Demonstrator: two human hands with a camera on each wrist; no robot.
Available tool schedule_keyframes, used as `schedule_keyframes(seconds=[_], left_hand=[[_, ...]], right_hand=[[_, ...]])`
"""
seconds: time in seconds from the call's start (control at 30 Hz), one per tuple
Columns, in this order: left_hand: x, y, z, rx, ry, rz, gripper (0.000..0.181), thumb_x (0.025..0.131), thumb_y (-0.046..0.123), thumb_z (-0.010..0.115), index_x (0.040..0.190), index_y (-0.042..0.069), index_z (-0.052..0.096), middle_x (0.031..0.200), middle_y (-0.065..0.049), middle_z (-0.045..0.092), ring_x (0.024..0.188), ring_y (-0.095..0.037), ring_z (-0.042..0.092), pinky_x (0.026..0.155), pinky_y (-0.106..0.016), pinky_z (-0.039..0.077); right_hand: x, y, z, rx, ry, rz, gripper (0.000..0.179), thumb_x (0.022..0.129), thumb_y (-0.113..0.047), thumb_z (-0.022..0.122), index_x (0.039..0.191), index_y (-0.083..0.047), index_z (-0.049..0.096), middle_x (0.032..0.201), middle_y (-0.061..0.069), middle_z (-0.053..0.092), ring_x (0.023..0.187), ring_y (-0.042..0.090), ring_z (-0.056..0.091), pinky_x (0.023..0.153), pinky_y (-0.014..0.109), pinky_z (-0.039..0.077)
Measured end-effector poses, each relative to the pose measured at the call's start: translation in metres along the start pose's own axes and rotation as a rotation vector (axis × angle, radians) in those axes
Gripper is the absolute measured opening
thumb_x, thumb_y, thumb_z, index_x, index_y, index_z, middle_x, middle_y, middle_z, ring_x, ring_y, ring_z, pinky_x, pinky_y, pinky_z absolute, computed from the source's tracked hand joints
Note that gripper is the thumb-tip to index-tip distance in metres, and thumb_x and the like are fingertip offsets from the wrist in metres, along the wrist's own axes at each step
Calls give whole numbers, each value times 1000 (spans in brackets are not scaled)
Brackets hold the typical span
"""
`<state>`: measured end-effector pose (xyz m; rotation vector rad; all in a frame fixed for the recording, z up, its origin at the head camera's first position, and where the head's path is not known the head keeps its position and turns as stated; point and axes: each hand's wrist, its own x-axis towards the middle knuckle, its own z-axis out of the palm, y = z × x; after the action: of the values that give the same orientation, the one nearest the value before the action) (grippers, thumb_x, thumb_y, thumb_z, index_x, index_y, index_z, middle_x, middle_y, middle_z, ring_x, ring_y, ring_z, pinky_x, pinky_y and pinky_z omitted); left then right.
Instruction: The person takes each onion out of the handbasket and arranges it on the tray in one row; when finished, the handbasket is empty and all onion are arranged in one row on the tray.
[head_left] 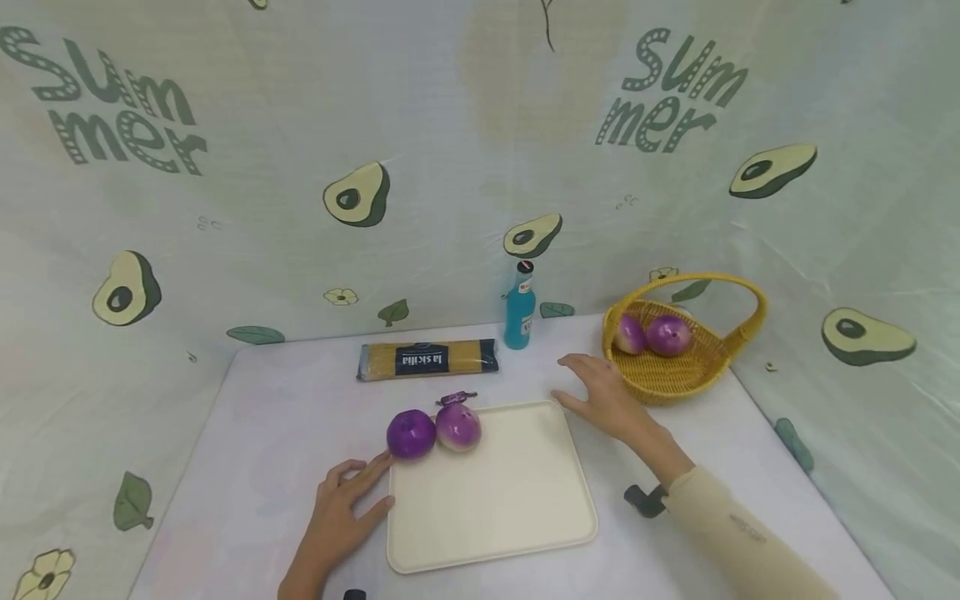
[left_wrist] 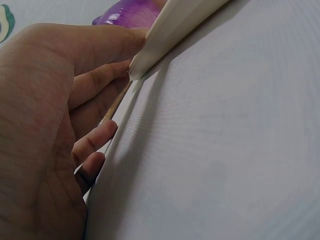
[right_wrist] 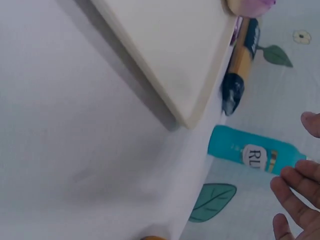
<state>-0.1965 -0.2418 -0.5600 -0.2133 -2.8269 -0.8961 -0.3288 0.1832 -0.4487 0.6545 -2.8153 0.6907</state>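
A cream tray (head_left: 502,500) lies on the table with two purple-and-white onions at its far left corner, a darker one (head_left: 411,434) and a paler one (head_left: 458,427). My left hand (head_left: 341,512) is at the tray's left edge, its fingertips right at the rim; in the left wrist view the fingers (left_wrist: 107,47) reach the tray's side. The right hand (head_left: 603,396) hovers off the tray's far right corner with fingers spread and nothing in them. Left of a yellow wicker basket (head_left: 675,387), it stays apart from the two onions inside (head_left: 668,335).
A blue bottle (head_left: 520,312) stands at the back by the printed cloth. To its left lies a packet of pasta (head_left: 427,359), with a small purple wrapped candy (head_left: 456,398) in front of it. A black object (head_left: 645,502) sits under the right forearm.
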Motion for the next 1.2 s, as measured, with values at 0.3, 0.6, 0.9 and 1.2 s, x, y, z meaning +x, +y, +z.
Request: schedule_keyframes(seconds=[0.3,0.6,0.9,1.2], left_hand=[[3,1,1,14,-25,-21,60,89,47,72,144,34,54,146,15,52,130,-26,40,104,-63,29],[2,-1,2,19,-15,-26,60,87,42,75,144,33,55,145,15,52,129,-23,40,103,-60,30],[1,0,0,20,-24,-33,59,88,43,74,143,32,56,146,14,52,130,-24,39,104,-61,30],[1,0,1,20,-21,-30,59,88,44,74,143,32,56,145,13,53,129,-24,40,104,-61,30]], right_hand=[[-2,32,-12,-32,41,62,52,90,-29,77,131,-2,59,133,20,60,126,40,51,104,56,33],[-3,56,-23,-79,111,72,49,90,-23,75,129,4,60,134,27,58,127,47,49,97,59,33],[-3,76,-34,-44,133,113,55,90,-19,76,134,6,56,132,28,57,127,48,47,105,66,30],[-4,89,-45,-45,97,189,54,94,-24,71,131,11,52,130,35,53,123,56,45,104,73,26]])
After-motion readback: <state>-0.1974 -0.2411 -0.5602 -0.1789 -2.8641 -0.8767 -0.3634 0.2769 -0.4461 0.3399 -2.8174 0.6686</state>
